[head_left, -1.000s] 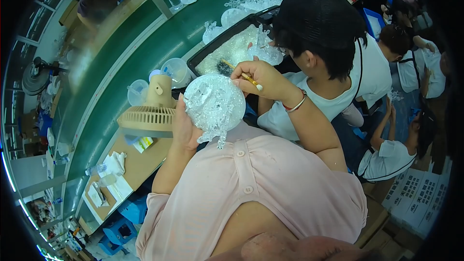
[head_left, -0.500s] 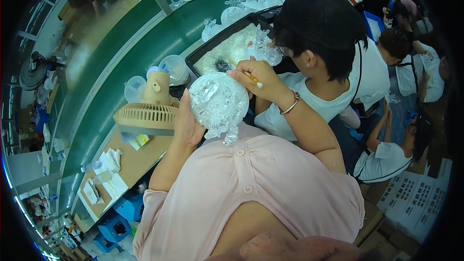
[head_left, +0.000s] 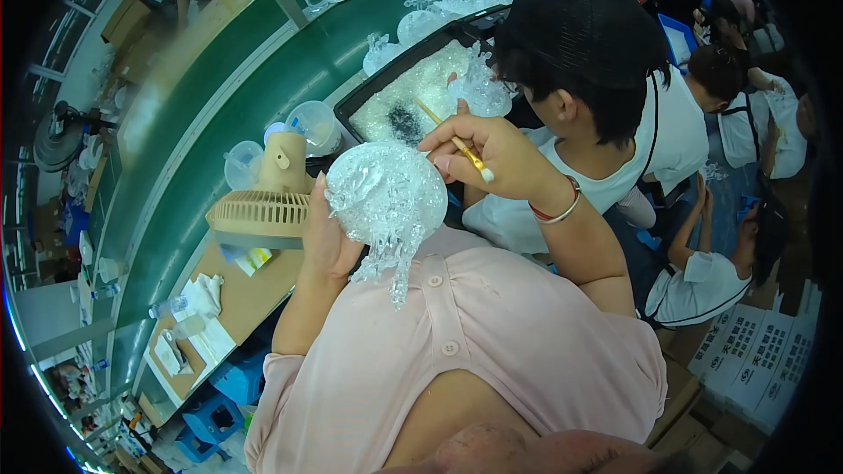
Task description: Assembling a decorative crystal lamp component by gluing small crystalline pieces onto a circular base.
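Observation:
My left hand [head_left: 325,244] is closed around the left edge of a clear, glittery ornament [head_left: 385,191] with a round disc base. A branching transparent part of it hangs down toward my chest. In my right hand [head_left: 509,156] is a thin paintbrush [head_left: 465,148] with a yellow handle, its pale bristles pointing down and right, away from the ornament. The tips of my right thumb and index finger are at the disc's right rim; whether they touch it I cannot tell. Just beyond stands a black tray [head_left: 349,111] of clear glittery grains [head_left: 413,79], with a dark patch showing through.
A beige fan [head_left: 268,206] stands left of my left hand, near plastic cups [head_left: 316,125]. Close on my right sits a co-worker in a black cap [head_left: 580,31], a hand holding a similar ornament [head_left: 483,92] over the tray. More ornaments line the green table [head_left: 237,92].
The ornament has moved slightly left and tilted, so its branching part hangs lower and shows more. My right hand has shifted a little right and down, still with the paintbrush.

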{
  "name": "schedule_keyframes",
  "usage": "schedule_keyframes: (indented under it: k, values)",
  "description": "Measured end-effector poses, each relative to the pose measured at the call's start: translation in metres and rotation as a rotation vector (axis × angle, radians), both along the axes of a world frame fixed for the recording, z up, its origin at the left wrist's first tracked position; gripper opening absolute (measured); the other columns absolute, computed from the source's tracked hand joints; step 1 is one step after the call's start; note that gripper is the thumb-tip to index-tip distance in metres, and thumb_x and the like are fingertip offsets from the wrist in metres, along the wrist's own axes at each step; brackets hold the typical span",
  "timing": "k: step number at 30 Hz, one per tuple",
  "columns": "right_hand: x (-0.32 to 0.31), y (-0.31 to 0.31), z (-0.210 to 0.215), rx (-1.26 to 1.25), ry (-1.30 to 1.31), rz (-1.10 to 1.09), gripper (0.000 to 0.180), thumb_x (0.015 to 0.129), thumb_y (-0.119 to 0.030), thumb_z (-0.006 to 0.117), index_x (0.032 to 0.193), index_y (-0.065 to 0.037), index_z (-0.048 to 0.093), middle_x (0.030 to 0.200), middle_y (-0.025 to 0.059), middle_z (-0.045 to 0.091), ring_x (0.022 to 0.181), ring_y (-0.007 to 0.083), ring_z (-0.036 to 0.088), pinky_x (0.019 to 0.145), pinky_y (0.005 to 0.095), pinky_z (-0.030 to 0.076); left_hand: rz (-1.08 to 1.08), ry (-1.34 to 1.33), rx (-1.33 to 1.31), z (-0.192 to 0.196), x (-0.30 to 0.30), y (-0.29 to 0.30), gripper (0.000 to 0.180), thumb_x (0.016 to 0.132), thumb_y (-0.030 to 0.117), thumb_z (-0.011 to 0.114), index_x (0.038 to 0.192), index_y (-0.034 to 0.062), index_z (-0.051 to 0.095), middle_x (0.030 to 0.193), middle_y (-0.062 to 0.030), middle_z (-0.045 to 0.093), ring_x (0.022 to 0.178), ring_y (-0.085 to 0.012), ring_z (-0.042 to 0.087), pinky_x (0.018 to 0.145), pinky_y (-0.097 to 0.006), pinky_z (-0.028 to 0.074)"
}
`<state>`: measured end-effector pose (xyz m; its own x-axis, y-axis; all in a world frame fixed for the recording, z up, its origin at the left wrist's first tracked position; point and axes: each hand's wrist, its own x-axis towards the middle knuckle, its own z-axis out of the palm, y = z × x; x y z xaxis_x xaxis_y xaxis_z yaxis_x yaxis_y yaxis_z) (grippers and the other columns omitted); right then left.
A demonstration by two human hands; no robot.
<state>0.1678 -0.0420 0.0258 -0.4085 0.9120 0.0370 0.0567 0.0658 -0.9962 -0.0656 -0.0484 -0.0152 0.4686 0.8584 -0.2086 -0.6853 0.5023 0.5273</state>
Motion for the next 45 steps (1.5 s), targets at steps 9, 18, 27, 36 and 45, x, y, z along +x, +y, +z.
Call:
schedule_keyframes:
  k: [9, 18, 27, 36, 45]
  values:
    - [-0.003, -0.005, 0.001, 0.064, -0.02, -0.043, 0.014, 0.08, -0.003, 0.058, 0.092, 0.003, 0.055, 0.075, 0.0045, 0.062, 0.064, 0.0055, 0.058, 0.061, 0.0161, 0.044, 0.044, 0.07, -0.006, 0.007, 0.001, -0.006, 0.04, 0.095, 0.034, 0.033, 0.119, 0.0045, 0.045, 0.115, -0.0113, 0.054, 0.106, -0.0264, 0.053, 0.092, -0.043, 0.043]
    - [-0.011, -0.006, 0.001, 0.008, -0.069, -0.143, 0.011, 0.074, -0.005, 0.062, 0.078, 0.003, 0.057, 0.06, 0.0029, 0.058, 0.053, 0.0065, 0.055, 0.052, 0.0188, 0.043, 0.054, 0.163, 0.012, 0.007, 0.001, -0.011, 0.04, 0.095, 0.034, 0.034, 0.118, 0.004, 0.046, 0.113, -0.0104, 0.055, 0.105, -0.0247, 0.054, 0.092, -0.041, 0.043]
    - [-0.006, -0.006, -0.005, -0.006, -0.059, -0.014, 0.016, 0.074, -0.001, 0.059, 0.09, 0.002, 0.054, 0.078, 0.0025, 0.055, 0.072, 0.004, 0.053, 0.064, 0.016, 0.044, 0.075, 0.136, -0.012, -0.003, -0.005, -0.01, 0.045, 0.095, 0.036, 0.03, 0.121, 0.0008, 0.044, 0.119, -0.0141, 0.052, 0.11, -0.0275, 0.05, 0.096, -0.041, 0.039]
    - [-0.014, 0.004, -0.015, 0.075, -0.044, -0.017, 0.014, 0.076, -0.002, 0.061, 0.088, 0.003, 0.055, 0.076, 0.0031, 0.058, 0.066, 0.0039, 0.055, 0.061, 0.0157, 0.045, 0.118, 0.147, 0.024, -0.009, -0.006, -0.01, 0.049, 0.096, 0.036, 0.024, 0.123, -0.0011, 0.043, 0.121, -0.0164, 0.049, 0.112, -0.0279, 0.049, 0.096, -0.041, 0.04]
    - [-0.03, 0.025, -0.027, 0.077, -0.094, -0.086, 0.01, 0.079, -0.006, 0.061, 0.086, 0.002, 0.058, 0.071, 0.0023, 0.058, 0.061, 0.0041, 0.055, 0.056, 0.0158, 0.044, 0.165, 0.086, -0.062, -0.012, -0.006, -0.001, 0.052, 0.096, 0.039, 0.025, 0.125, -0.0012, 0.04, 0.123, -0.018, 0.048, 0.112, -0.0291, 0.049, 0.095, -0.043, 0.04]
